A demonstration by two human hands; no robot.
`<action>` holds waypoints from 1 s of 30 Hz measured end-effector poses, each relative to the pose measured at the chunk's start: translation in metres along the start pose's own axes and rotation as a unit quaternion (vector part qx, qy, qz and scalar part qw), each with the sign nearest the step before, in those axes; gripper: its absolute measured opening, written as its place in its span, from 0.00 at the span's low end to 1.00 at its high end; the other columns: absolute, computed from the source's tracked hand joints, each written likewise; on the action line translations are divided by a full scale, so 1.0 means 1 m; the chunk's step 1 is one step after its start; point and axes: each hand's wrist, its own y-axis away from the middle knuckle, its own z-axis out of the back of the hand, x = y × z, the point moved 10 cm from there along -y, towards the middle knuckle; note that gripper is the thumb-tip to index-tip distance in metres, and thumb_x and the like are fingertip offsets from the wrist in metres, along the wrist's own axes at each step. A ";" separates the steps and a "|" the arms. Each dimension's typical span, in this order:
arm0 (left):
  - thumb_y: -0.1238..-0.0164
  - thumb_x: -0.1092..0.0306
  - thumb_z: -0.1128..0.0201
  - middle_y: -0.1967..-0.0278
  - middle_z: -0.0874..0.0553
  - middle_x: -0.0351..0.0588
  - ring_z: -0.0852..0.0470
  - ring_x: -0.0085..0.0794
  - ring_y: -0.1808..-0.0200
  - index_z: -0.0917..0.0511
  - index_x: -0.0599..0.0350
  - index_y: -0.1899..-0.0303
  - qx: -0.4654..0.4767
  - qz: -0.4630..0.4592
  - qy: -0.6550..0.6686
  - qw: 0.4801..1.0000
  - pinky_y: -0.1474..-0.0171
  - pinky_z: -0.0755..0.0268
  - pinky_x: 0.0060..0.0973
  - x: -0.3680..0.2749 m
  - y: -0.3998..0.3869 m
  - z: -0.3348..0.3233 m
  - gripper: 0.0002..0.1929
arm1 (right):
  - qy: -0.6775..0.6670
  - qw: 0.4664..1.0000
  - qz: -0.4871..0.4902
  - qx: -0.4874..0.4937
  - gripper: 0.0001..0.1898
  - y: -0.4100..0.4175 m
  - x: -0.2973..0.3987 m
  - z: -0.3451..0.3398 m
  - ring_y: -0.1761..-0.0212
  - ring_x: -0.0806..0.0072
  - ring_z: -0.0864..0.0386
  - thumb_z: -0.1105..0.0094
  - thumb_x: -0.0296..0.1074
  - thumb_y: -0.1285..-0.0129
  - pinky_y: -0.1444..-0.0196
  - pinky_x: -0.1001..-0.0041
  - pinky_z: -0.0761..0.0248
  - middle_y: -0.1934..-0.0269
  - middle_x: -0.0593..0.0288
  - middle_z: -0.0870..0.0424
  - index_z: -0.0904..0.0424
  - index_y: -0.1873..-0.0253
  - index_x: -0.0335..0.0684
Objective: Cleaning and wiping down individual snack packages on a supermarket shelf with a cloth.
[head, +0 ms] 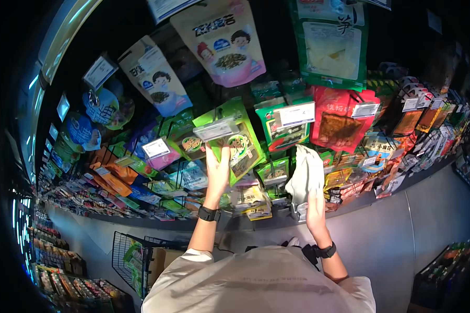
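Note:
My left hand (217,170) reaches up to a green snack pouch (241,146) hanging on the rack. Its thumb and a finger are spread, with the tips at the lower edge of a clear price-tag holder (216,130). Whether they grip the holder or the pouch is unclear. In my right hand (316,207) is a crumpled white cloth (307,174), held up in front of the lower hanging packets. Above and left of the cloth hangs a green and white packet (288,131) behind its own price tag (296,114); a red packet (340,121) hangs above right.
Large pouches (227,47) and a green bag (331,47) hang overhead. Rows of hooked packets run along the curved rack both ways. A black wire cart (129,250) with a cardboard box (166,262) stands behind left on the grey floor (380,231). More stocked shelves (74,281) lie behind.

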 end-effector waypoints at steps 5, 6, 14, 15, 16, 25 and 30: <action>0.19 0.70 0.43 0.33 0.25 0.51 0.26 0.32 0.34 0.45 0.64 0.23 0.042 -0.006 0.032 0.999 0.30 0.36 0.29 -0.031 0.038 0.004 0.30 | -0.040 0.998 0.046 -0.008 0.25 -0.010 0.068 -0.062 0.25 0.54 0.34 0.59 0.33 0.19 0.24 0.64 0.44 0.26 0.40 0.32 0.40 0.25 0.24; 0.19 0.70 0.44 0.34 0.25 0.51 0.26 0.31 0.34 0.44 0.64 0.23 0.062 -0.001 0.072 0.995 0.30 0.36 0.29 -0.033 0.044 0.005 0.30 | -0.061 0.997 0.055 -0.006 0.26 -0.007 0.076 -0.077 0.25 0.56 0.35 0.59 0.34 0.19 0.23 0.65 0.46 0.26 0.41 0.33 0.40 0.24 0.24; 0.23 0.78 0.45 0.27 0.30 0.50 0.32 0.32 0.26 0.47 0.64 0.21 0.158 0.102 0.113 0.976 0.25 0.40 0.30 0.003 0.108 0.041 0.33 | 0.089 0.964 0.240 0.070 0.30 0.043 0.135 -0.185 0.20 0.36 0.45 0.51 0.38 0.24 0.19 0.50 0.54 0.24 0.29 0.40 0.38 0.27 0.20; 0.23 0.77 0.45 0.27 0.30 0.50 0.31 0.32 0.27 0.47 0.64 0.21 0.185 0.123 0.092 0.971 0.25 0.39 0.30 0.007 0.115 0.046 0.33 | 0.120 0.962 0.229 0.092 0.31 0.044 0.134 -0.190 0.20 0.36 0.44 0.51 0.38 0.24 0.19 0.50 0.54 0.24 0.29 0.40 0.39 0.26 0.20; 0.22 0.77 0.45 0.29 0.28 0.50 0.28 0.31 0.29 0.47 0.63 0.21 0.204 0.138 0.120 0.962 0.26 0.38 0.29 0.009 0.120 0.049 0.32 | 0.135 0.965 0.210 0.075 0.30 0.037 0.137 -0.189 0.20 0.39 0.43 0.50 0.36 0.24 0.19 0.54 0.52 0.25 0.29 0.40 0.39 0.26 0.20; 0.26 0.79 0.44 0.28 0.30 0.57 0.34 0.38 0.25 0.48 0.64 0.21 0.234 0.082 0.165 0.955 0.26 0.40 0.30 0.027 0.164 0.097 0.35 | 0.173 0.937 0.280 0.116 0.27 0.074 0.186 -0.246 0.21 0.40 0.41 0.46 0.33 0.32 0.20 0.50 0.50 0.27 0.37 0.33 0.29 0.31 0.27; 0.21 0.78 0.44 0.34 0.25 0.47 0.28 0.25 0.32 0.42 0.63 0.23 0.247 0.153 0.208 0.934 0.31 0.35 0.25 -0.003 0.165 0.119 0.29 | 0.097 0.977 0.182 0.050 0.24 0.055 0.161 -0.234 0.24 0.46 0.34 0.56 0.28 0.24 0.23 0.59 0.43 0.27 0.37 0.32 0.34 0.28 0.25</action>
